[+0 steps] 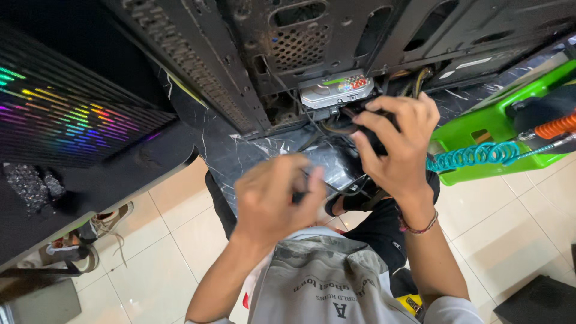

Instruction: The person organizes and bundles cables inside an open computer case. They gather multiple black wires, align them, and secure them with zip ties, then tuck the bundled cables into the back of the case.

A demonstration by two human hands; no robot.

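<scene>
An open black computer case [312, 54] lies across the top of the head view on a dark marbled table [240, 156]. A silver hard drive [336, 90] sits at the case's lower edge. My right hand [399, 144] is closed around a bundle of black cables [354, 120] just below the drive. Lower down and nearer my chest, my left hand [273, 201] is blurred; its fingers pinch a thin dark cable [345, 192] that runs toward the right hand. What lies inside the left fist is hidden.
A dark panel with rainbow lights [66, 114] stands at left. A green plastic stool [492, 132] at right carries teal [474, 156] and orange [555, 126] coiled hoses. Shoes [90, 240] lie on the pale tiled floor [516, 240]. A black box [540, 300] sits bottom right.
</scene>
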